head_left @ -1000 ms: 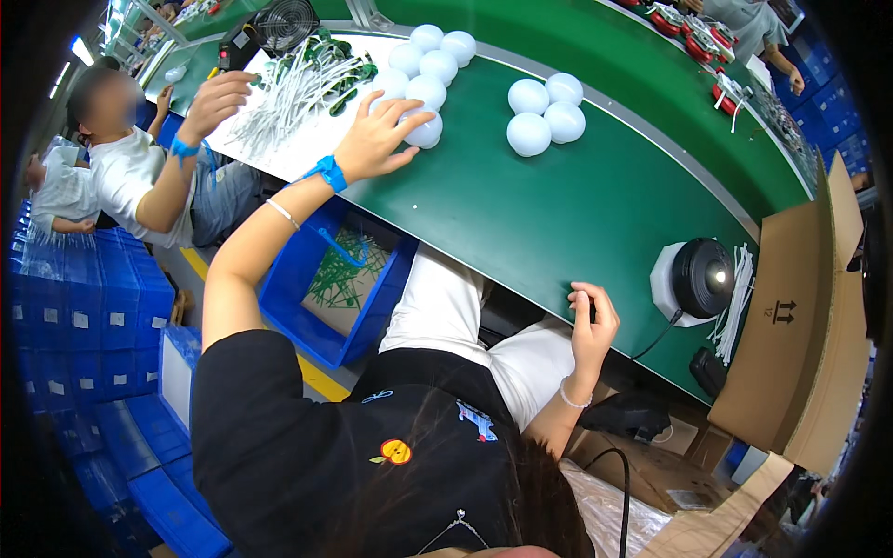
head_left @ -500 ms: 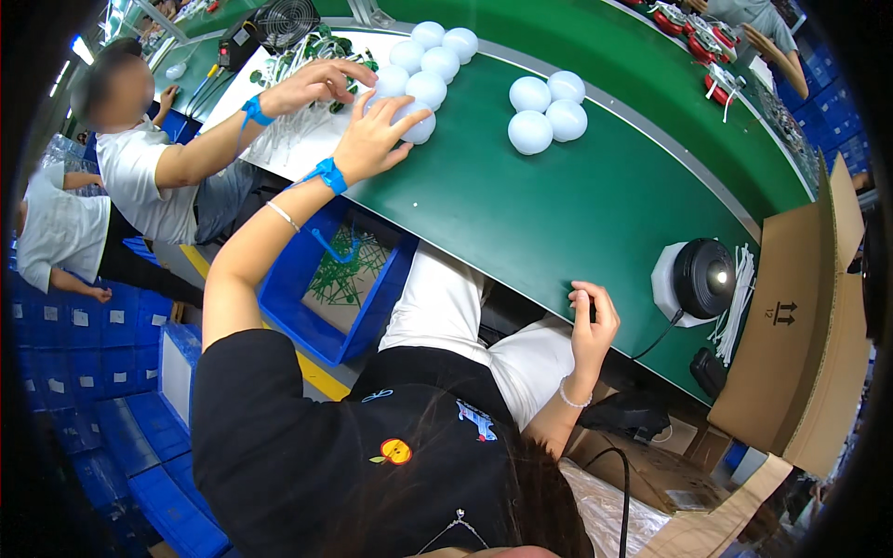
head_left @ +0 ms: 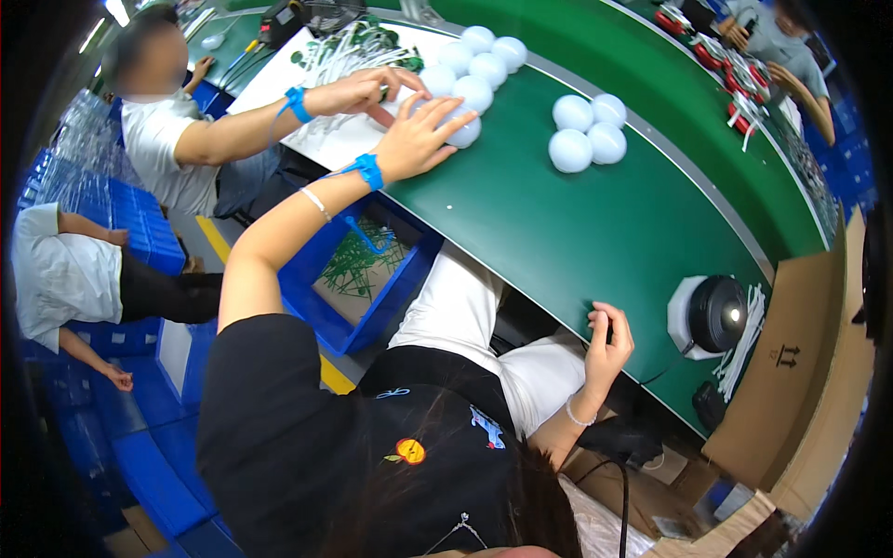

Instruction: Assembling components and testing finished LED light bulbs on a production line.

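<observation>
My left hand point(head_left: 419, 135), with a blue strap on its wrist, lies fingers spread on a white ball point(head_left: 462, 130) at the near end of a cluster of white balls point(head_left: 474, 70) on the green table point(head_left: 577, 232). Three more white balls point(head_left: 586, 130) sit apart to the right. My right hand point(head_left: 609, 339) rests at the table's near edge with its fingers curled; nothing shows in it. A co-worker's hand point(head_left: 358, 90), also with a blue wrist strap, reaches onto the white board point(head_left: 326, 139) just left of my left hand.
A blue bin point(head_left: 358, 279) of green wire pieces stands under the table by my knees. A black round lamp on a white base point(head_left: 712, 316) and a cardboard box point(head_left: 791, 372) are at the right. Blue crates point(head_left: 102, 214) are stacked at the left. Another person's hands point(head_left: 744, 33) work at the far belt.
The co-worker's arm has come in from the left and reached onto the white board beside my left hand. My own hands have barely moved.
</observation>
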### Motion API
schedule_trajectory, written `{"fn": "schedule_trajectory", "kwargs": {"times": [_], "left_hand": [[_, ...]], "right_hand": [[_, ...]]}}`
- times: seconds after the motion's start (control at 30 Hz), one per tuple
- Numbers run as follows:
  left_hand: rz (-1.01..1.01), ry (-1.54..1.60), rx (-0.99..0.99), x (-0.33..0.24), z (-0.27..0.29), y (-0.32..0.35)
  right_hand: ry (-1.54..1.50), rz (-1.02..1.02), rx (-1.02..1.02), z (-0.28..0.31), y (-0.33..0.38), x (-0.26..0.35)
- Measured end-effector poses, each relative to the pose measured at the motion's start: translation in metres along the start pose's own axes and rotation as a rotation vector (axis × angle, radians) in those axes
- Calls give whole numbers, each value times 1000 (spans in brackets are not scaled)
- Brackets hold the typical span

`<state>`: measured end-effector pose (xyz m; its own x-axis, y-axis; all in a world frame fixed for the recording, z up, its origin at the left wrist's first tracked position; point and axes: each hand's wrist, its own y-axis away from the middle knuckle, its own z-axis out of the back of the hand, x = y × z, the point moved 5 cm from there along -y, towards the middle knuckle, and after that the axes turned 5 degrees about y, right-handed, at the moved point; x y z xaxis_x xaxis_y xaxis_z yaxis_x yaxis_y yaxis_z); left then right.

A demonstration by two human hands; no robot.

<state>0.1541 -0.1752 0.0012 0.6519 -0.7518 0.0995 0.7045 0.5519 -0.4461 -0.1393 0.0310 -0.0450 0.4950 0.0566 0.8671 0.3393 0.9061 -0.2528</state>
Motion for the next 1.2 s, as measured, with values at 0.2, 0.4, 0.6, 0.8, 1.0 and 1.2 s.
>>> {"fn": "schedule_trajectory", "kwargs": {"times": [0.2,0.4,0.6,0.8,1.0,1.2], "left_hand": [[-21,-33,-18,-1,-11,-2],[-36,-17,-69,-16,6,-13],[-137,82,-177,-66,38,-50],[-105,185,-40,-109,9,-74],[-195,21,-37,-112,-25,-86],[-150,112,-8,-105,-31,-104]], "right_hand": [[39,40,-33,1,4,-1],[66,44,-31,-1,2,0],[71,36,-45,-1,1,-2],[50,20,-43,-1,1,-2],[-4,-1,-25,0,1,-5],[-1,20,-43,1,2,-4]]}}
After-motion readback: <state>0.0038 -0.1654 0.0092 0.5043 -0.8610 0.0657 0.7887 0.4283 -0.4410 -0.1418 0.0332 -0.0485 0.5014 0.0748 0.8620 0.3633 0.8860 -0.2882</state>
